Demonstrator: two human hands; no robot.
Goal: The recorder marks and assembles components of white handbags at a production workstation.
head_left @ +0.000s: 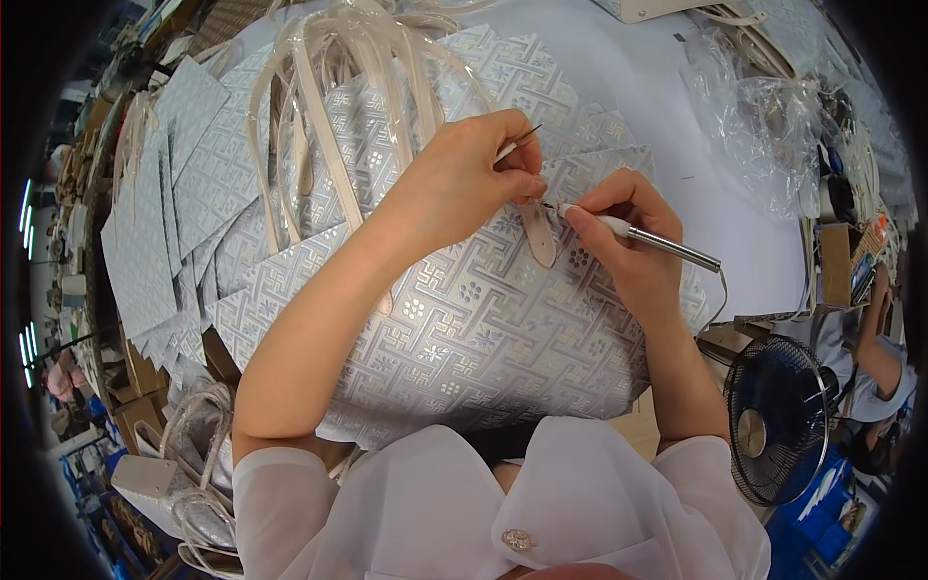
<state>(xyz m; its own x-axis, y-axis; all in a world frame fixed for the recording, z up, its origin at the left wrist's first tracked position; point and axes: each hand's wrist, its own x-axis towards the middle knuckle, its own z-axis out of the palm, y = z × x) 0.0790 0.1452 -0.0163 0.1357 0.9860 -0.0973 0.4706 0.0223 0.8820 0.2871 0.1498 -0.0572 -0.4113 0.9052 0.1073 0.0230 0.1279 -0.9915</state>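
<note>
My left hand (462, 174) is closed, with a thin pointed tool (517, 145) sticking out between its fingers; its kind is unclear. Its thumb and fingertips are at the upper end of a pale beige strap tab (539, 237) with a rounded end and a small hole. In my right hand (633, 227) is a corded pen-like hot tool (669, 246) with a metal handle. Its dark tip points at the strap, close to my left fingertips. Under both hands lies a silvery bag panel (474, 319) with a raised geometric pattern.
Beige handles (324, 145) in clear plastic wrap arch over the panels ahead. More patterned panels (198, 193) are stacked to the left. Crumpled clear plastic (764, 126) lies at the right of the white table (706, 203). A black fan (778, 420) stands near my right elbow; another person's arm (875, 348) is beyond.
</note>
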